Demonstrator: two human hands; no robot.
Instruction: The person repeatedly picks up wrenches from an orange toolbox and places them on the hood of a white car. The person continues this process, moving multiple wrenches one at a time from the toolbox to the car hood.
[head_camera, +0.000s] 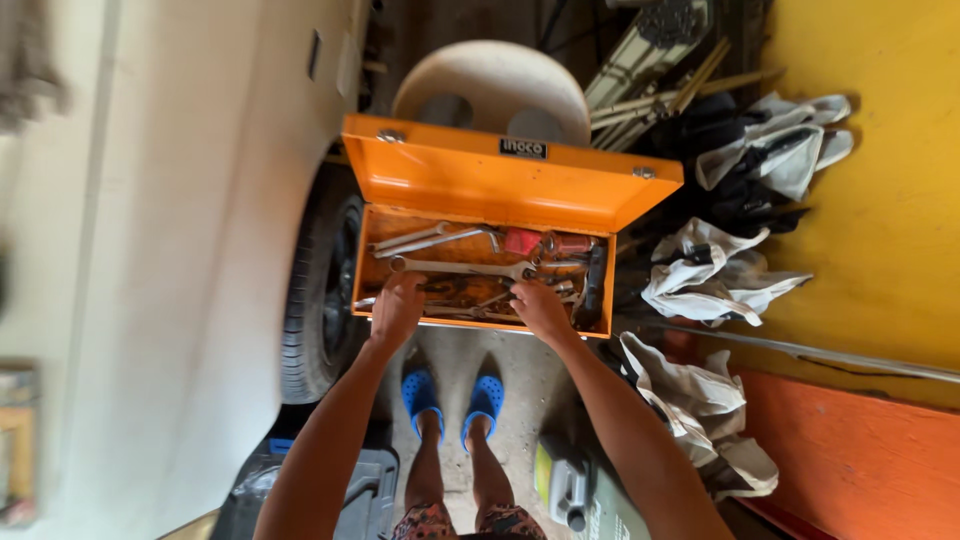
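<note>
— Down by the wheel (322, 300), what's that?

— Orange toolbox (480, 180), lid up, on the ground beside a pale car (180, 230). Both hands are inside it.

— Doing what?

— Left hand (397, 308) rests at the box's near left edge, fingers curled down among the tools. I cannot tell whether it grips anything. Right hand (541, 310) sits near the middle of the front edge, fingers bent onto the clutter; whether it has hold of something is hidden too.

— What's in the box?

— Long spanners (455, 266) lying crosswise just beyond the fingers, a red piece (522, 241) further back, a dark tool (596, 285) along the right wall.

— And around it?

— Pale stool (492, 88) behind the lid. Crumpled white and dark rags (715, 270) to the right, against a yellow wall (880, 200). Blue clogs (453, 397) on the person's feet, just short of the box. A grey case (350, 490) lies by the left leg, and a yellowish device (562, 482) by the right.
</note>
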